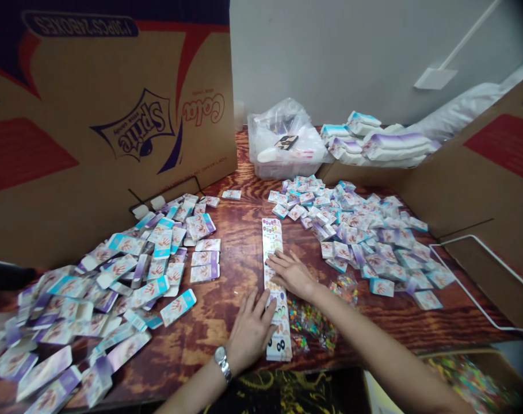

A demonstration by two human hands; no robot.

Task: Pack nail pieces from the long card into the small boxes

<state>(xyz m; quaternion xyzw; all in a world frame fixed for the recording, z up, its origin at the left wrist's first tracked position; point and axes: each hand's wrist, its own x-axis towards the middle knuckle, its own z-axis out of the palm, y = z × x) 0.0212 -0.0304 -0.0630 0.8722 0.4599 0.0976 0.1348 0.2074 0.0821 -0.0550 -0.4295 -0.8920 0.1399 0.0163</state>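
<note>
A long column of overlapping printed white cards or sheets (278, 339) with small coloured pictures runs away from me on the dark red wood-grained table (239, 230). My left hand (251, 329), with a watch (222, 363) on its wrist, rests against the left side of the near part, fingers stretched out. Farther up, my right hand (292, 275) lies flat across the middle of the column, fingers spread. Beneath my right forearm are clear packets of small colourful pieces (310, 322); another such packet (344, 287) sits to its right.
Small printed boxes (123, 270), some with open flaps, heap on the left. More small boxes (356, 224) pile on the right. A plastic-bagged tub (287, 149) and wrapped bundles (382, 141) stand behind. Large cartons (170, 69) (485, 172) flank the table.
</note>
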